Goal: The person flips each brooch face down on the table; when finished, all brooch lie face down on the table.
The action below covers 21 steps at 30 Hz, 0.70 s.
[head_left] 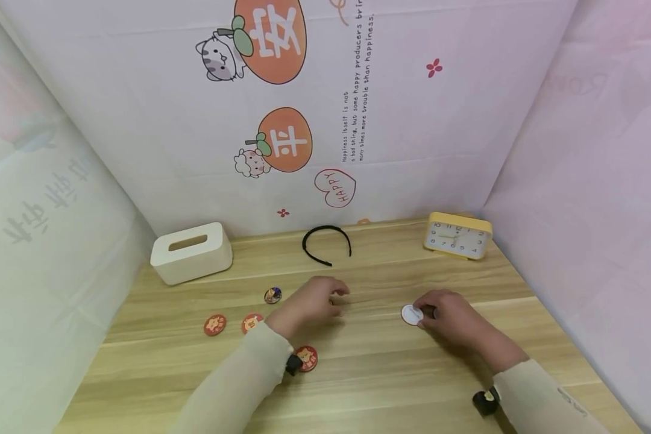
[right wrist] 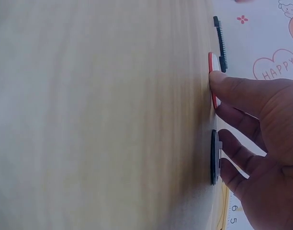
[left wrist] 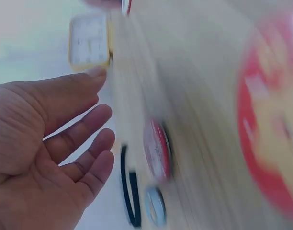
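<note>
In the head view, my right hand (head_left: 450, 316) pinches a round badge (head_left: 410, 314), white face up with a red rim, between thumb and index finger. The right wrist view shows that badge (right wrist: 214, 79) close to the wood, with a second dark-rimmed round badge (right wrist: 215, 157) by the other fingers; a metal pin seems to show on its back. My left hand (head_left: 314, 301) hovers above the middle of the table, fingers loosely bent, nothing held. Near its forearm are red badges with yellow figures (head_left: 214, 325) and a dark picture badge (head_left: 273, 295).
At the back left stands a white tissue box (head_left: 192, 253). A black headband (head_left: 305, 243) lies at the back middle, and a yellow clock (head_left: 458, 236) stands at the back right. Printed cloth walls (head_left: 401, 150) enclose the wooden table (head_left: 369, 386). Another red badge (head_left: 306, 358) lies under the left wrist.
</note>
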Each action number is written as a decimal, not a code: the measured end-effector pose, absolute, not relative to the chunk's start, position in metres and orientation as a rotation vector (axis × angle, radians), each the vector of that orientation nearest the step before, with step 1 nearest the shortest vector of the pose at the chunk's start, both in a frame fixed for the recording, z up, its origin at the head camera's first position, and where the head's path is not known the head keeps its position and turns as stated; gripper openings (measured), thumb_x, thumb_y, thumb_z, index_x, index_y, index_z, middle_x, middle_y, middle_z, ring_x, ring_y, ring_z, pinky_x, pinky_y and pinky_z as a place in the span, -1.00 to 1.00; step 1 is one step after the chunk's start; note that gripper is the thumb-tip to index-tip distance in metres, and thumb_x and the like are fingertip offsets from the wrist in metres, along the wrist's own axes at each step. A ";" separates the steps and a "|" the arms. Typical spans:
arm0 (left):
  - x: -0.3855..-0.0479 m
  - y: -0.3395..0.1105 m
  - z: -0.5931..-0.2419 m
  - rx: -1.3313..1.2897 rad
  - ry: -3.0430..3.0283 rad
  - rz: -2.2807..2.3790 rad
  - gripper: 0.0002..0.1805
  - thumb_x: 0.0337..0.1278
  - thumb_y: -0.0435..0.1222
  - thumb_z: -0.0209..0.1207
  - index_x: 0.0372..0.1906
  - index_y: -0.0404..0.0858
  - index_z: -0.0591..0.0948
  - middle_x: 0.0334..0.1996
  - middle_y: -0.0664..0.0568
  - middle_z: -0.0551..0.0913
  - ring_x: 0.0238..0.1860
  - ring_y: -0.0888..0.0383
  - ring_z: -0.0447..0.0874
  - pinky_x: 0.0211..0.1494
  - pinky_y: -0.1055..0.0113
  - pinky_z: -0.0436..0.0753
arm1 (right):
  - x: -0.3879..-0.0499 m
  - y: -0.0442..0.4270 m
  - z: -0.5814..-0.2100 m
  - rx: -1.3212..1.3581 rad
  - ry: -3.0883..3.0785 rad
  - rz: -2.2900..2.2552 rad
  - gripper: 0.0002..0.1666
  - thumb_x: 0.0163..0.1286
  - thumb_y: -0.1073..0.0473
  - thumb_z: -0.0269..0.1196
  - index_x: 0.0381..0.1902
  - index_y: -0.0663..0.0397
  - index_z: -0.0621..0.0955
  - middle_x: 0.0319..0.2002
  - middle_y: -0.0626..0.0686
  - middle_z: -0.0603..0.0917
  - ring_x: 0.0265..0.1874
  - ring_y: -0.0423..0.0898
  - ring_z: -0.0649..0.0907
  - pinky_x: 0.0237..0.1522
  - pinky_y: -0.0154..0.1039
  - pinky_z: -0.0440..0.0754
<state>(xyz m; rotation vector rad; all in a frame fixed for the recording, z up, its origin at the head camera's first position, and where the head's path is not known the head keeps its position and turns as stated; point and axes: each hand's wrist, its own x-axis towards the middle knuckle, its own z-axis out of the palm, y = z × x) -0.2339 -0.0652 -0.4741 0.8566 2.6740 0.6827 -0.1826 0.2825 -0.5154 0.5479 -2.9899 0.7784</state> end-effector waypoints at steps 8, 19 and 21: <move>-0.236 -0.101 -0.485 0.735 2.733 0.656 -0.54 0.37 -0.39 0.41 0.33 -0.18 0.72 0.24 -0.02 0.77 0.26 0.00 0.72 0.38 0.05 0.69 | -0.184 0.283 -0.517 0.540 -3.001 0.776 -0.68 0.31 0.20 0.58 0.01 0.00 0.81 -0.05 -0.08 0.80 -0.07 -0.12 0.68 0.07 0.01 0.69; -0.242 -0.094 -0.494 0.784 2.742 0.591 -0.62 0.37 -0.30 0.46 0.24 -0.13 0.77 0.20 0.02 0.79 0.27 0.01 0.71 0.41 0.06 0.66 | -0.183 0.282 -0.516 0.561 -2.977 0.782 -0.69 0.31 0.18 0.59 0.00 0.00 0.81 -0.05 -0.07 0.81 -0.05 -0.11 0.71 0.07 0.03 0.70; -0.241 -0.090 -0.492 0.817 2.738 0.579 -0.65 0.39 -0.29 0.45 0.23 -0.11 0.79 0.19 0.03 0.80 0.26 0.02 0.71 0.42 0.07 0.65 | -0.183 0.283 -0.515 0.561 -2.980 0.780 -0.69 0.31 0.18 0.59 0.00 0.00 0.81 -0.04 -0.07 0.81 -0.05 -0.11 0.71 0.07 0.04 0.70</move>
